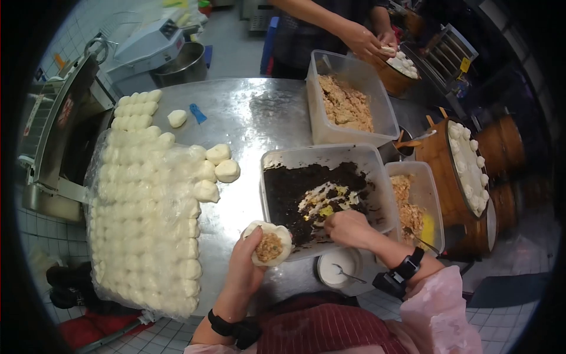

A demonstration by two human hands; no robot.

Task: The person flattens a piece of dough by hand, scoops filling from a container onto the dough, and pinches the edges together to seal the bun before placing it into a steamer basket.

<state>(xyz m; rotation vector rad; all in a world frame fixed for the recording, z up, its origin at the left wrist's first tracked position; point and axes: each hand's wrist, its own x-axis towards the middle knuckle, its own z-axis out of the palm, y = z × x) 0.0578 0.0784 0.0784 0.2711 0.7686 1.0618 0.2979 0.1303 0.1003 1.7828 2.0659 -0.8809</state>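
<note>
My left hand (243, 264) holds a round dough wrapper (283, 236) with brown filling (269, 247) in its middle, near the front edge of the metal table. Over the right front part of a plastic tub (271, 154) of dark filling, my right hand (348, 228) has its fingers closed; what they hold, if anything, is hidden. White and yellow bits (325, 203) lie on the dark filling beside my right fingers. Below the tub is a white bowl (338, 266) with a spoon in it.
Rows of dough balls (147, 218), partly under plastic, cover the table's left side. Loose dough balls (227, 170) and a blue object (198, 114) lie nearby. Tubs of light filling (348, 103) and bamboo steamers (439, 147) stand right. A co-worker's hands (367, 42) shape dough at the back.
</note>
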